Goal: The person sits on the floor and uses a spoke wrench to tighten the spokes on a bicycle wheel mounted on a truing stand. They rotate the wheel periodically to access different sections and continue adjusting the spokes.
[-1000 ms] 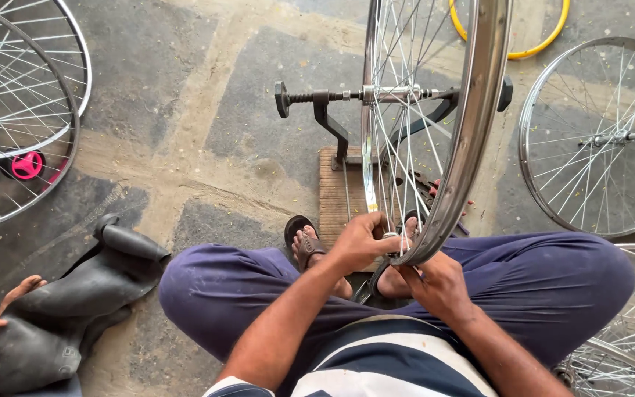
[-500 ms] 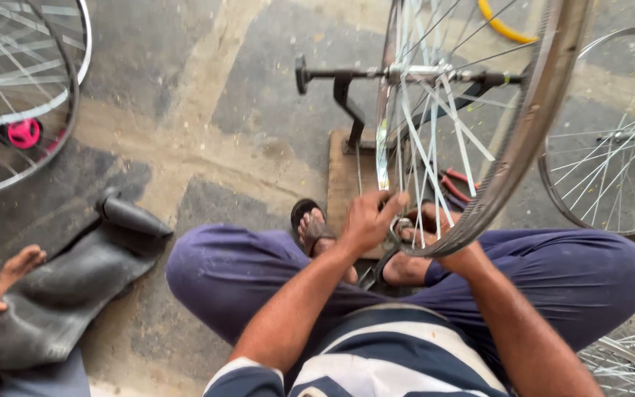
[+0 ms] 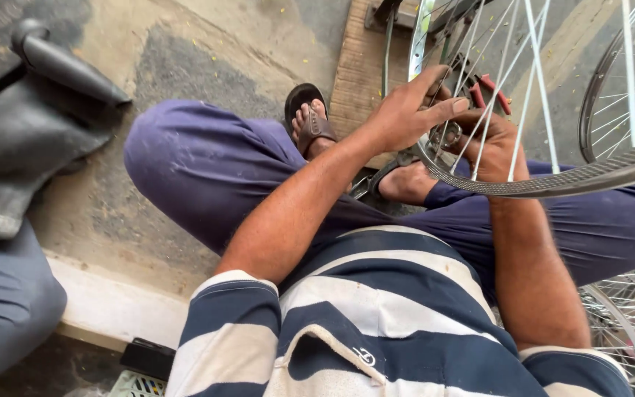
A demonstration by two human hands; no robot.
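Fingers of left hand [image 3: 406, 110] and right hand [image 3: 490, 143] grip the wheel rim [image 3: 553, 184]

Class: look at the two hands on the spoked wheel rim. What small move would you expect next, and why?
Probably a slight turn of the rim to bring up the next spoke: the left hand and right hand meet at one spot on its inner side, fingers among the spokes, seemingly working one small fitting.
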